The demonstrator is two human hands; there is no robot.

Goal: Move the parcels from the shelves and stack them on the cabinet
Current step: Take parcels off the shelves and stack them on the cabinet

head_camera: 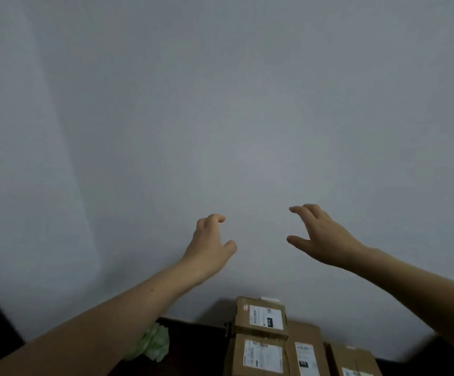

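Several brown cardboard parcels with white labels are stacked on the dark cabinet top (pixel 193 337) at the bottom of the head view. The topmost parcel (pixel 261 316) sits on a lower parcel (pixel 261 356), with more parcels (pixel 306 351) to the right. My left hand (pixel 209 245) hovers in the air above the stack, fingers loosely curled, holding nothing. My right hand (pixel 321 234) is raised beside it with fingers spread and relaxed, also empty. Both hands are well above the parcels and touch nothing.
A plain pale wall (pixel 220 118) fills most of the view behind the cabinet. A crumpled light-green bag (pixel 155 346) lies on the cabinet left of the stack, partly hidden by my left forearm. A dark edge shows at the far left.
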